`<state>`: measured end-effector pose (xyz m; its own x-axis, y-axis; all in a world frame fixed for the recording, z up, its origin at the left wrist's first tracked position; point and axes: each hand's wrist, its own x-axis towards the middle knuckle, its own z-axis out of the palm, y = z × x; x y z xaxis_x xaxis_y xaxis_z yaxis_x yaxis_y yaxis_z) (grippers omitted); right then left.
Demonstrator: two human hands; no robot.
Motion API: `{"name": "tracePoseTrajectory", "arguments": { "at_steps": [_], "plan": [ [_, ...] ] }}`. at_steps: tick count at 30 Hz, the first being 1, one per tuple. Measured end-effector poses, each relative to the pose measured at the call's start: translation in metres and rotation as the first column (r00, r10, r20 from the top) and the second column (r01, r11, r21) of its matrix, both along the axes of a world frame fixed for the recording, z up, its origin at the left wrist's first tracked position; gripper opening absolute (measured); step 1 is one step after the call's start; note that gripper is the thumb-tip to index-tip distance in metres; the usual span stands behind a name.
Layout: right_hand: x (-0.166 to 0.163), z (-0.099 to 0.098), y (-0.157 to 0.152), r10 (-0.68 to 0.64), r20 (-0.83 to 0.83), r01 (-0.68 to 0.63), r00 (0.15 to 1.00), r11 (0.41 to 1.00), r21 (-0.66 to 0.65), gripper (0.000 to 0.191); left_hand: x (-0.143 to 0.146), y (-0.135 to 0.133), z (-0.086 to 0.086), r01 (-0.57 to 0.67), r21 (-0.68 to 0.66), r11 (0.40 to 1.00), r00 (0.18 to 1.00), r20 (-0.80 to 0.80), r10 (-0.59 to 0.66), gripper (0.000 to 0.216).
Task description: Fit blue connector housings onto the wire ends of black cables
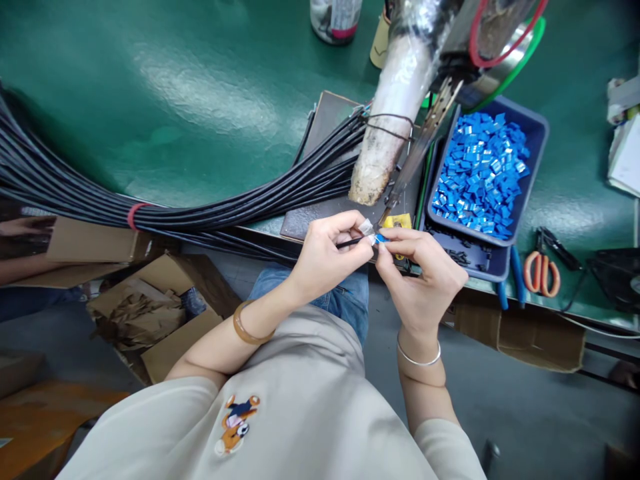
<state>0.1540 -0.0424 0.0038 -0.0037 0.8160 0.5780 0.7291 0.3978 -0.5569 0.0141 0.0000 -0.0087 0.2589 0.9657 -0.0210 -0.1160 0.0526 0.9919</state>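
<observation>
My left hand (327, 257) is closed in a pinch on the end of a thin black cable (350, 243), just in front of the green bench edge. My right hand (417, 270) is closed on a small blue connector (381, 238) and holds it against the cable tip. The two hands meet fingertip to fingertip above my lap. The cable runs back toward a thick bundle of black cables (200, 210) tied with a red band (133, 215), lying across the bench to the left.
A dark blue tray (537, 130) of several blue connectors sits at the right. Orange-handled scissors (543, 273) and blue-handled pliers (515, 280) lie beside it. A wrapped tool (395, 127) hangs over a dark mat (327, 123). Open cardboard boxes (150, 313) stand on the floor at left.
</observation>
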Motion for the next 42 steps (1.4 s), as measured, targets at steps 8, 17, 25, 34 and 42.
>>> {"name": "tracePoseTrajectory", "arguments": {
  "at_steps": [8,17,25,34,42],
  "plan": [
    [0.0002,-0.0003,0.0020,-0.005,0.025,0.005,1.000,1.000,0.021,0.016,0.0003,-0.0002,0.0009,0.019,0.013,1.000,1.000,0.025,-0.019,0.008],
    [-0.0003,0.0012,0.0053,0.005,0.006,-0.005,1.000,1.000,0.016,0.016,0.0022,0.0013,0.0006,-0.016,0.034,0.999,0.998,0.066,0.013,0.006],
    [-0.0018,0.0040,0.0048,-0.008,0.000,0.008,1.000,1.000,0.021,0.016,0.0014,0.0011,0.0052,-0.016,0.022,1.000,0.997,0.076,0.015,0.007],
    [0.0013,0.0019,0.0004,0.018,0.102,-0.019,0.995,1.000,0.013,0.017,-0.0010,0.0021,-0.0008,0.041,-0.046,0.998,0.997,0.074,-0.037,0.010],
    [0.0005,-0.0007,-0.0006,-0.026,0.076,0.023,0.997,0.999,0.039,0.016,-0.0010,0.0040,0.0016,0.076,-0.148,0.986,0.986,0.161,-0.052,0.013]
  ]
}}
